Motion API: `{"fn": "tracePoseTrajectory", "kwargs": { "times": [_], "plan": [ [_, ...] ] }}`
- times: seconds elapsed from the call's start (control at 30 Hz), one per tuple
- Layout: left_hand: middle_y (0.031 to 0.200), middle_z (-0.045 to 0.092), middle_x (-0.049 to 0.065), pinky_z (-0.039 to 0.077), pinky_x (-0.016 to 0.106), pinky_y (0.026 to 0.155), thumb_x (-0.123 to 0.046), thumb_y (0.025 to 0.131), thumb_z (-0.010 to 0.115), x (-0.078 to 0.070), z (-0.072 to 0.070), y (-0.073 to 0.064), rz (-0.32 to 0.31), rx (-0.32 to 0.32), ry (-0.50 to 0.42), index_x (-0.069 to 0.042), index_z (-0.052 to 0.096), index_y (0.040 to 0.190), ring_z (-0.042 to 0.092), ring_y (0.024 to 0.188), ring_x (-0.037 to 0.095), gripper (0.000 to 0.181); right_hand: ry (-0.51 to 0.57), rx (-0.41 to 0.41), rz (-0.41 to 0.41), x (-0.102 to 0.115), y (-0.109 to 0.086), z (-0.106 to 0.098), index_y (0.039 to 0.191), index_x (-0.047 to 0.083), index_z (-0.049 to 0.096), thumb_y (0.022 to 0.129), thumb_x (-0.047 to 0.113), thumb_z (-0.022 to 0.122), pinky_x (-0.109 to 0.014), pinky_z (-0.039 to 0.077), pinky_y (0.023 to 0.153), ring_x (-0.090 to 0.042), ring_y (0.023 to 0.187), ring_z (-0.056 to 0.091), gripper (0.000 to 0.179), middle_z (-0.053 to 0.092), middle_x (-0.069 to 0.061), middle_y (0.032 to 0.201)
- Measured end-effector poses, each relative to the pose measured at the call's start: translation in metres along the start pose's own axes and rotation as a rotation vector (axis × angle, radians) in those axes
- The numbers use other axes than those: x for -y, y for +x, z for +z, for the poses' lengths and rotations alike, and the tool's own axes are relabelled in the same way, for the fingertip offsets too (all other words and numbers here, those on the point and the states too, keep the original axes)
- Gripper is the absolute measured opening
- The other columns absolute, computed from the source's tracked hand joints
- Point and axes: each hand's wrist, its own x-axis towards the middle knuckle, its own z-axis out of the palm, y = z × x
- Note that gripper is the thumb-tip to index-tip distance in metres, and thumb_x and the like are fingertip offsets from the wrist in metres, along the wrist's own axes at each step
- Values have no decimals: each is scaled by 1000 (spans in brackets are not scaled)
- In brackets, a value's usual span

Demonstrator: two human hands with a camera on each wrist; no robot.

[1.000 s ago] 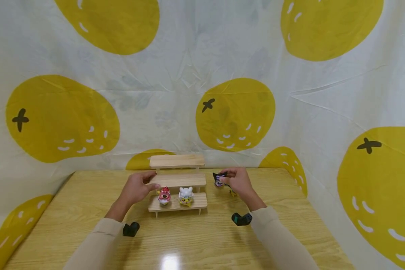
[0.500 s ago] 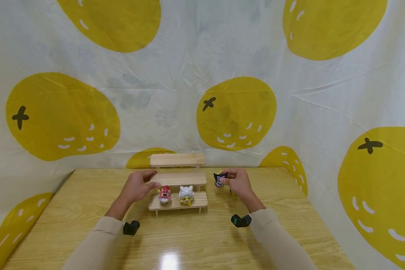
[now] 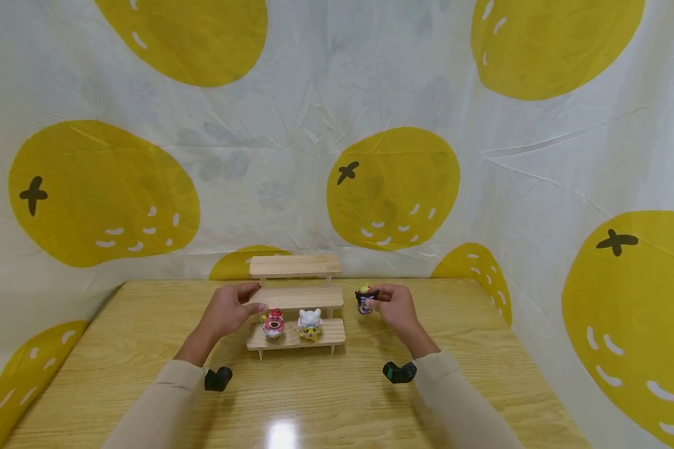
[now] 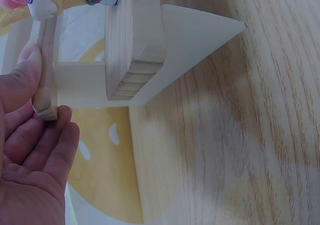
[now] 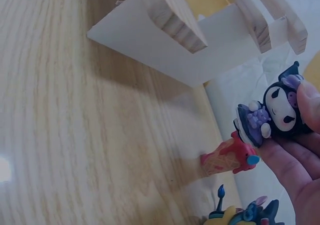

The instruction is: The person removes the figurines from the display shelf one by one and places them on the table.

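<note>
On the wooden table stands a three-tier wooden display stand [image 3: 296, 267]. My left hand [image 3: 230, 310] pinches the left end of its middle shelf [image 4: 46, 75], thumb on top and fingers beneath. A pink figurine [image 3: 274, 325] with a red top and a yellow figurine [image 3: 310, 327] in a white hood sit on the lowest shelf. To the stand's right, my right hand [image 3: 397, 310] holds a black-and-purple figurine [image 5: 280, 107] with a white face between thumb and fingers, raised off the table. Part of its head is hidden by my thumb.
In the right wrist view, a red figurine [image 5: 227, 157] with a cone-patterned body and a yellow-and-blue figurine [image 5: 245, 216] stand on the table [image 5: 100, 150] near my right hand. A white curtain [image 3: 286, 187] printed with yellow fruit hangs behind the table.
My right hand has shifted slightly, bringing the black-and-purple figurine a little lower; something yellow now shows just behind its top. My left hand stays on the middle shelf.
</note>
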Motion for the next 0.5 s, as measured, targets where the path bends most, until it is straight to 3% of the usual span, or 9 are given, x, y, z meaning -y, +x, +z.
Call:
{"fn": "tracePoseTrajectory", "kwargs": {
  "times": [0.27, 0.5],
  "plan": [
    [145, 63, 21, 55, 56, 107, -20, 100, 72, 1, 0, 0, -4, 7, 10, 1, 58, 147, 62, 133, 42, 53, 15, -15, -12, -7, 0, 5, 111, -2, 79, 89, -4, 78, -22, 55, 67, -24, 95, 77, 22, 78, -25, 109],
    [145, 63, 21, 54, 56, 108, -20, 100, 72, 1, 0, 1, -6, 10, 3, 2, 58, 147, 62, 133, 42, 54, 35, -15, -18, -8, -2, 9, 111, -3, 78, 90, -4, 77, -48, 65, 83, -29, 98, 77, 21, 77, -26, 112]
  ]
}}
